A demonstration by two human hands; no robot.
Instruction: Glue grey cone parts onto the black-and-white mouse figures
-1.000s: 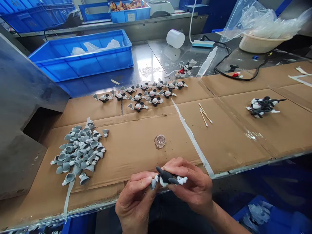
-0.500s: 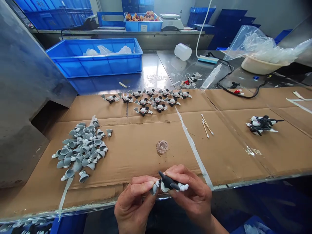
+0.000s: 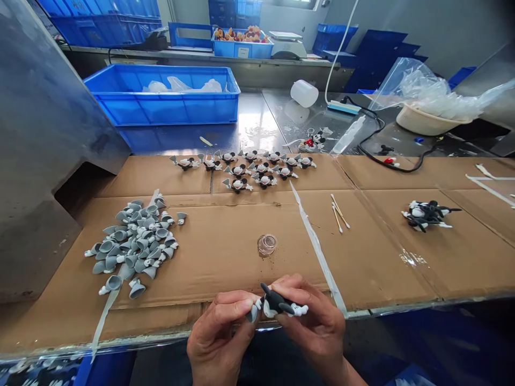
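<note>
Left hand [image 3: 217, 333] and right hand [image 3: 313, 319] pinch the light, stiff-looking mouse figurine [image 3: 277, 303] by its body, sparing the thin arms.

And here's the piece, a black-and-white Mickey Mouse figurine [image 3: 276, 303], pinched between the left hand [image 3: 219, 328] and right hand [image 3: 309, 320]! It's tilted, a black point sticking up, a white glove [image 3: 300, 309] out to the right, and a small grey cone [image 3: 252, 314] at the left end!

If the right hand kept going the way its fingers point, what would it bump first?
The right hand would first meet the mouse figure it already pinches, then probably the left hand; depth is hard to judge.
</note>
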